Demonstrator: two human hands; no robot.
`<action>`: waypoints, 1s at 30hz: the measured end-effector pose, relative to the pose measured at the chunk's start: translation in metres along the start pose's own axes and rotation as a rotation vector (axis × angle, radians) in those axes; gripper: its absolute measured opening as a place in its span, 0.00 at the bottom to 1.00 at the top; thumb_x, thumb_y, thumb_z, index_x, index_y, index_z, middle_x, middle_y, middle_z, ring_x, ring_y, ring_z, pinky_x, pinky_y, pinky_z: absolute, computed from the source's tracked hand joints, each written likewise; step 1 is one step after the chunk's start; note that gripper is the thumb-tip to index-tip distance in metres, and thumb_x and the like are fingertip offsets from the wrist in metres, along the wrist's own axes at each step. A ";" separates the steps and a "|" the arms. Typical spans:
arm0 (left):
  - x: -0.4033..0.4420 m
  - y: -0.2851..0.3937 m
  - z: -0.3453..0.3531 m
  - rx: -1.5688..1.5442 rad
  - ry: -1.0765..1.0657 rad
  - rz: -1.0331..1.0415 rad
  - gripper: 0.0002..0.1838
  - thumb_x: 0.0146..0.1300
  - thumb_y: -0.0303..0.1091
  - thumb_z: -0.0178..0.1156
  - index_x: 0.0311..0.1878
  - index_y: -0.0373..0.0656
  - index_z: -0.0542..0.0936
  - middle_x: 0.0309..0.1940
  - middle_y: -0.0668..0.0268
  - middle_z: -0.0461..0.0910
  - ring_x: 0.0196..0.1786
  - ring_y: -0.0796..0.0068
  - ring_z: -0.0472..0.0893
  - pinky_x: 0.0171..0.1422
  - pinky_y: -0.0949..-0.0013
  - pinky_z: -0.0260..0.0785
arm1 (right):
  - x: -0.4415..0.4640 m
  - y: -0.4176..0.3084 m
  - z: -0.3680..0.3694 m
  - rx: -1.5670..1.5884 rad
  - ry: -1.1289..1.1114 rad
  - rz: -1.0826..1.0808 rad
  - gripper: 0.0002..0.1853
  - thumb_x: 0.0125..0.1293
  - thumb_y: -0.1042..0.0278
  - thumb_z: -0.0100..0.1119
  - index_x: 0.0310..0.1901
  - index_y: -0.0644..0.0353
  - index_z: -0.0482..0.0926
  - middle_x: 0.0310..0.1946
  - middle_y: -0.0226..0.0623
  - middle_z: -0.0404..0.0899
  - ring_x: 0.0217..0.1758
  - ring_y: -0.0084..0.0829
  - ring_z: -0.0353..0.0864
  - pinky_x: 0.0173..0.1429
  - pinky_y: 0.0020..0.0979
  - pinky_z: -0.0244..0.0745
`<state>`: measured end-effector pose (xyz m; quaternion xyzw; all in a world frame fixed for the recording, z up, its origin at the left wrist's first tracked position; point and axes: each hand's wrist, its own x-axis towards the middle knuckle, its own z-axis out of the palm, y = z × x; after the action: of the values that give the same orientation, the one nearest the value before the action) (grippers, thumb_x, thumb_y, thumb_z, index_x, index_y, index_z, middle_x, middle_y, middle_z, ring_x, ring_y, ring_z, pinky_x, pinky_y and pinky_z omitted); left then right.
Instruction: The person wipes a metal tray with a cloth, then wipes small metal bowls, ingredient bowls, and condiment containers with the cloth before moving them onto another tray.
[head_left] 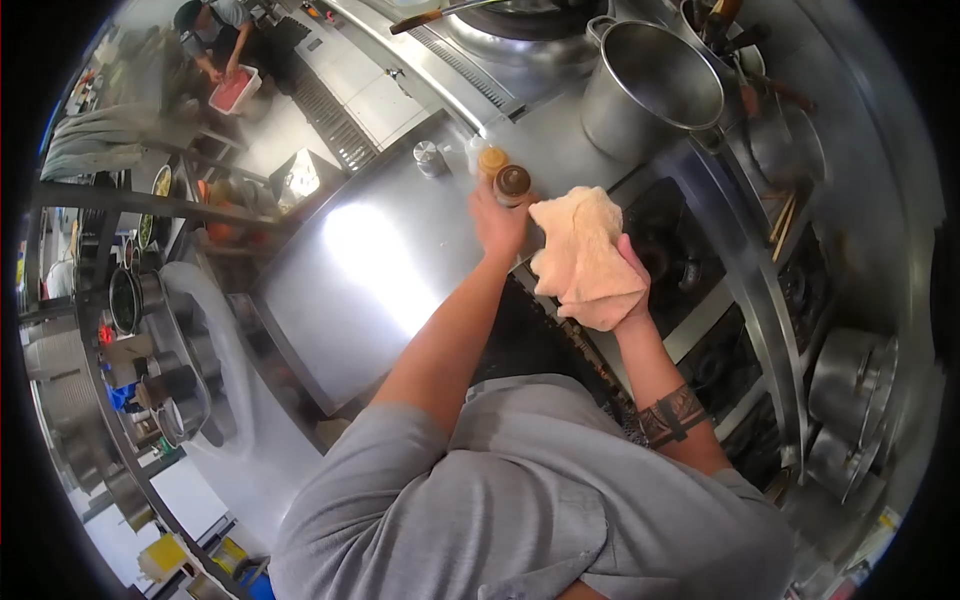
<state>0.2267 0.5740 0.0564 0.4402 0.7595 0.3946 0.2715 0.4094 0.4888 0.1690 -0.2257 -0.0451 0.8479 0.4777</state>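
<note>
My left hand (497, 215) is closed around a small brown-topped bottle (513, 183) at the far corner of the steel worktop (400, 290). Its fingers partly hide the bottle's body. Right beside it are a yellow-topped bottle (491, 160) and a whitish bottle (474, 150). A small metal shaker (430, 158) stands a little to the left. In my right hand (634, 290) is a bunched peach-coloured cloth (585, 255), held over the edge of the stove (665, 250). The cloth covers most of that hand's fingers.
A large steel pot (655, 85) stands beyond the cloth. To its right, utensils (725, 25) stick out of a container. More steel pots (850, 390) sit far right. Crowded shelves (130, 290) line the left. Upper left, another person (215, 35) works over a white tub (236, 92).
</note>
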 end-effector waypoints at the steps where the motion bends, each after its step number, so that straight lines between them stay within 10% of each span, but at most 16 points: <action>1: 0.004 -0.002 0.004 -0.002 -0.021 -0.010 0.47 0.52 0.45 0.79 0.74 0.44 0.69 0.63 0.47 0.76 0.67 0.43 0.74 0.71 0.50 0.68 | 0.004 -0.008 -0.003 -0.081 0.004 0.007 0.36 0.78 0.41 0.53 0.73 0.64 0.68 0.62 0.46 0.80 0.63 0.44 0.82 0.67 0.45 0.79; 5: -0.006 -0.010 -0.023 0.093 -0.115 0.083 0.36 0.52 0.45 0.78 0.63 0.43 0.77 0.55 0.50 0.81 0.61 0.45 0.79 0.64 0.49 0.72 | 0.034 -0.012 -0.009 -0.541 -0.023 -0.077 0.28 0.77 0.52 0.61 0.68 0.64 0.75 0.55 0.43 0.83 0.57 0.36 0.85 0.63 0.35 0.79; 8: -0.033 0.034 -0.084 -0.030 -0.273 0.194 0.32 0.53 0.44 0.77 0.58 0.42 0.78 0.52 0.49 0.83 0.57 0.44 0.82 0.62 0.51 0.74 | 0.070 0.008 0.027 -1.792 -0.278 -0.890 0.26 0.73 0.58 0.67 0.67 0.63 0.76 0.56 0.40 0.83 0.60 0.34 0.84 0.66 0.35 0.77; 12: -0.039 0.048 -0.152 -0.336 -0.341 0.623 0.35 0.53 0.36 0.73 0.65 0.35 0.77 0.62 0.51 0.82 0.64 0.54 0.82 0.71 0.56 0.72 | 0.095 0.035 0.070 -1.150 -0.471 -0.331 0.21 0.70 0.68 0.69 0.61 0.66 0.78 0.53 0.37 0.86 0.55 0.32 0.85 0.63 0.34 0.78; 14: -0.052 0.065 -0.194 -0.357 -0.372 0.416 0.35 0.53 0.36 0.73 0.64 0.33 0.76 0.61 0.49 0.81 0.64 0.55 0.81 0.70 0.58 0.72 | 0.100 0.049 0.101 -1.004 -0.461 -0.235 0.17 0.71 0.71 0.67 0.58 0.67 0.80 0.51 0.38 0.86 0.53 0.30 0.85 0.62 0.34 0.79; 20: -0.068 0.072 -0.293 -0.453 -0.149 0.318 0.44 0.50 0.40 0.78 0.68 0.33 0.71 0.59 0.52 0.82 0.62 0.61 0.82 0.68 0.60 0.74 | 0.085 0.122 0.179 -1.054 -0.583 -0.554 0.16 0.75 0.67 0.64 0.57 0.70 0.80 0.51 0.38 0.85 0.54 0.27 0.84 0.60 0.30 0.78; 30: -0.070 -0.026 -0.483 -0.436 0.264 0.234 0.38 0.45 0.33 0.80 0.62 0.43 0.75 0.53 0.64 0.83 0.57 0.71 0.82 0.65 0.64 0.73 | 0.118 0.242 0.218 -1.004 -0.501 -0.132 0.12 0.77 0.67 0.64 0.53 0.66 0.81 0.47 0.35 0.84 0.47 0.23 0.85 0.50 0.26 0.82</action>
<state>-0.1191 0.3299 0.3002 0.4007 0.6296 0.6313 0.2109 0.0732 0.4867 0.2528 -0.2138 -0.5688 0.7185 0.3384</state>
